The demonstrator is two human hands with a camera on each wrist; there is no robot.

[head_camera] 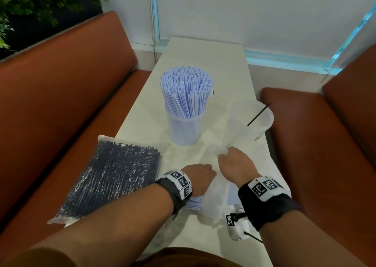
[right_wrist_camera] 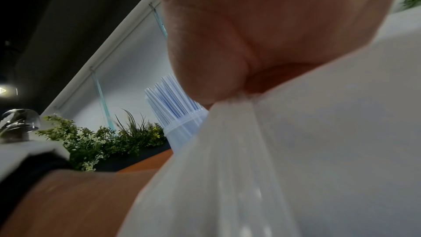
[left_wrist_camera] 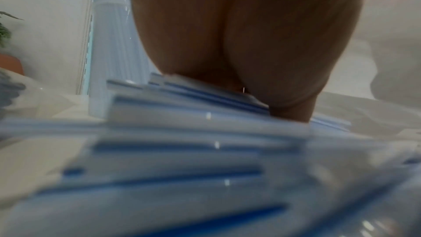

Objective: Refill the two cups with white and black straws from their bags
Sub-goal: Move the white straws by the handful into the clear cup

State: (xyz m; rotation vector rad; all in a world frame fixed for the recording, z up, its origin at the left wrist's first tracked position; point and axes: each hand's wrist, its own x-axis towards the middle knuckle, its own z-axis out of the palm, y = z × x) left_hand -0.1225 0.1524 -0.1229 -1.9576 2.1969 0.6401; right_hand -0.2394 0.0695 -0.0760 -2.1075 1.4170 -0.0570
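A clear cup (head_camera: 186, 124) packed with white, blue-striped straws (head_camera: 187, 91) stands mid-table. To its right a second clear cup (head_camera: 253, 120) holds a single black straw (head_camera: 259, 113). A sealed bag of black straws (head_camera: 109, 177) lies at the table's left edge. My left hand (head_camera: 201, 175) grips a bundle of white straws (left_wrist_camera: 182, 114) lying near the front. My right hand (head_camera: 232, 161) pinches the crumpled clear bag (head_camera: 213, 197) that wraps them, lifting its film. The pinch shows in the right wrist view, fingers (right_wrist_camera: 227, 60) gathering the plastic (right_wrist_camera: 296, 141).
The narrow white table (head_camera: 203, 53) runs away from me between two orange benches (head_camera: 61, 104), (head_camera: 325, 144). Green plants (head_camera: 30, 2) stand behind the left bench. A white wall with a glass strip closes the far end.
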